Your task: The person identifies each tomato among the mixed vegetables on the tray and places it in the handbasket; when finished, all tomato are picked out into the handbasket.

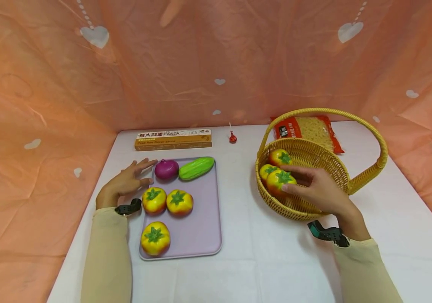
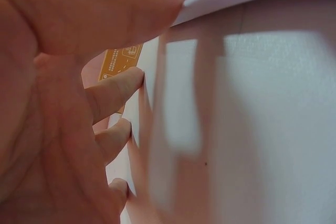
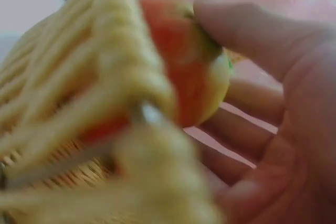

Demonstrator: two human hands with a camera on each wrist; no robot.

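Observation:
My right hand (image 1: 322, 189) reaches into a woven basket (image 1: 303, 213) and holds a yellow-red tomato (image 1: 276, 183) between thumb and fingers. Two more tomatoes lie beside it in the basket. In the right wrist view, the held tomato (image 3: 189, 61) shows behind the blurred basket rim (image 3: 121, 40). My left hand (image 1: 126, 181) is at the left edge of a lilac tray (image 1: 200, 235), fingers extended and nothing held. Close to its fingertips sits a purple onion (image 1: 166, 169). The tray also bears a green cucumber-like vegetable (image 1: 197, 168) and three tomatoes (image 1: 154, 238).
A pasta box (image 1: 173, 140) lies behind the tray. To its right is a red-wrapped lollipop (image 1: 232, 138). A red bag of pasta (image 1: 316, 130) lies behind the basket, whose tall handle (image 1: 325, 110) arches above it. An orange cloth (image 1: 238, 63) hangs behind the white table (image 1: 234, 277).

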